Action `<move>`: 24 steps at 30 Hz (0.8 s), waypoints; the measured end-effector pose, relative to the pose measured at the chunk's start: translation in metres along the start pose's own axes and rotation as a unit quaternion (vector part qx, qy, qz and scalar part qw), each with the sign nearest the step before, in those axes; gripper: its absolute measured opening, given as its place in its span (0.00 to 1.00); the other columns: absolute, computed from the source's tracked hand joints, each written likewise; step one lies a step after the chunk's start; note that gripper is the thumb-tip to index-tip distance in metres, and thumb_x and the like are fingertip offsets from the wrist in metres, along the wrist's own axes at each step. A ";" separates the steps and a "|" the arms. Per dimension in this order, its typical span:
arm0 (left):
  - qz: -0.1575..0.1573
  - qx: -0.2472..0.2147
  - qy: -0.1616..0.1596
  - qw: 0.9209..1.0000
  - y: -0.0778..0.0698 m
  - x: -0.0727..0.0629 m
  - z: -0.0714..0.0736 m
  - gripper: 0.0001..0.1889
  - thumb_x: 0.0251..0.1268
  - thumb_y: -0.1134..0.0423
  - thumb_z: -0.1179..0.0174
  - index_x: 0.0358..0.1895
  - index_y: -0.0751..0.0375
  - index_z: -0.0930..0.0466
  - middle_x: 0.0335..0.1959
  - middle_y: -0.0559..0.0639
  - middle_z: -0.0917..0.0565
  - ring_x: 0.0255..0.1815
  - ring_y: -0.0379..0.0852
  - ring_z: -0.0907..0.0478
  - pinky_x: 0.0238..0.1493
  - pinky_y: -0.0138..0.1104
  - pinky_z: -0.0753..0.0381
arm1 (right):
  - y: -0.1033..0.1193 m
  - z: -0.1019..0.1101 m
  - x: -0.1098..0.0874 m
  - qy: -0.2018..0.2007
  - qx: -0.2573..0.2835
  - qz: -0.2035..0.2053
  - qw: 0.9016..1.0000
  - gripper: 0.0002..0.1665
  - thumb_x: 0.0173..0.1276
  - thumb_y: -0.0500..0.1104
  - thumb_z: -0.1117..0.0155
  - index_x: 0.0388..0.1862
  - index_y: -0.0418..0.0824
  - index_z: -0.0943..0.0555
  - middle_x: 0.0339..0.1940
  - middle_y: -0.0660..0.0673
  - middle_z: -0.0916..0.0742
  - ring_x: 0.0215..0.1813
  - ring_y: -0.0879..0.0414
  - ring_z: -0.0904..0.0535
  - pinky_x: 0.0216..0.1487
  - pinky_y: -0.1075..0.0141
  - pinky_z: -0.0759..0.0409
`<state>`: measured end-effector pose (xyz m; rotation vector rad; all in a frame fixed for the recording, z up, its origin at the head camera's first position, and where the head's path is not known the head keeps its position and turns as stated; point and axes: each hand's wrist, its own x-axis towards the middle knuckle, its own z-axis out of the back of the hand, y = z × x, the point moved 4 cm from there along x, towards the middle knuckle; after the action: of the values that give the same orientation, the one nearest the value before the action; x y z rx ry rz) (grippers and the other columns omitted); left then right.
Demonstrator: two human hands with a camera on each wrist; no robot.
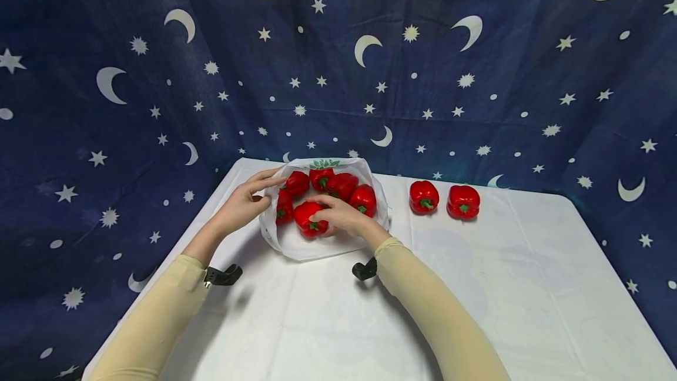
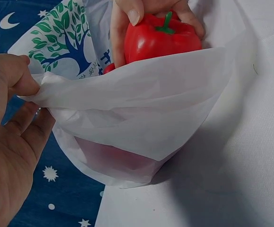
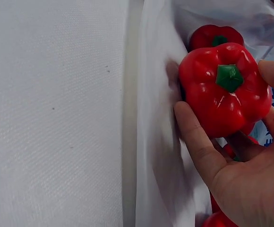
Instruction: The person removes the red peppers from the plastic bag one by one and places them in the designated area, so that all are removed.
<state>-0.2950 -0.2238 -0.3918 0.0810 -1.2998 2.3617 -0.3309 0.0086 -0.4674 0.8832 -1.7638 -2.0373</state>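
A white plastic bag [image 1: 296, 250] with a printed tree lies on the table, its mouth towards me. My left hand [image 1: 242, 204] pinches the left rim of the bag between thumb and fingers, as the left wrist view shows. Inside the bag's mouth my right hand [image 1: 341, 216] grips a red bell pepper [image 3: 224, 92] with a green stem, thumb and fingers spread round its sides. Several more red bell peppers [image 1: 342, 186] sit in the bag behind and beside it. Through the bag's wall a reddish shape shows in the left wrist view.
Two red bell peppers, one [image 1: 424, 197] nearer the bag and another [image 1: 463, 202] farther right, stand on the white-covered table [image 1: 529, 287]. A dark blue cloth [image 1: 328, 104] with moons and stars hangs behind the table and along its sides.
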 end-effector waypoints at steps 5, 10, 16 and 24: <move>0.003 -0.002 0.000 1.000 0.000 0.000 -0.001 0.28 0.70 0.77 0.49 0.70 0.55 0.23 0.77 0.40 0.35 0.73 0.45 0.35 0.54 0.33 0.25 | 0.004 -0.001 -0.007 0.004 -0.016 0.008 1.000 0.37 0.68 0.42 0.33 0.76 0.47 0.29 0.71 0.43 0.28 0.61 0.44 0.24 0.50 0.46 0.16; 0.018 -0.009 0.000 1.000 -0.014 -0.002 -0.002 0.27 0.70 0.78 0.49 0.71 0.58 0.24 0.77 0.43 0.35 0.74 0.46 0.36 0.56 0.36 0.26 | 0.008 0.000 -0.014 -0.002 -0.028 0.019 0.999 0.35 0.68 0.42 0.33 0.74 0.51 0.26 0.69 0.44 0.26 0.59 0.46 0.22 0.51 0.44 0.17; 0.024 -0.008 0.000 1.000 -0.031 -0.006 -0.003 0.27 0.70 0.79 0.51 0.71 0.62 0.24 0.77 0.47 0.35 0.73 0.50 0.35 0.55 0.35 0.27 | 0.013 0.006 -0.025 -0.010 -0.079 0.051 0.996 0.33 0.68 0.46 0.32 0.73 0.56 0.25 0.69 0.48 0.25 0.56 0.49 0.20 0.51 0.45 0.18; 0.007 -0.004 -0.005 1.000 -0.032 -0.005 -0.003 0.28 0.69 0.80 0.50 0.69 0.60 0.22 0.77 0.49 0.34 0.70 0.48 0.35 0.39 0.32 0.31 | 0.023 0.012 -0.052 0.001 -0.093 0.068 0.993 0.34 0.68 0.45 0.32 0.73 0.55 0.25 0.70 0.48 0.26 0.59 0.47 0.23 0.51 0.43 0.18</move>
<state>-0.2770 -0.2084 -0.3689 0.0813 -1.3186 2.3712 -0.3026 0.0446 -0.4320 0.6898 -1.5562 -2.0703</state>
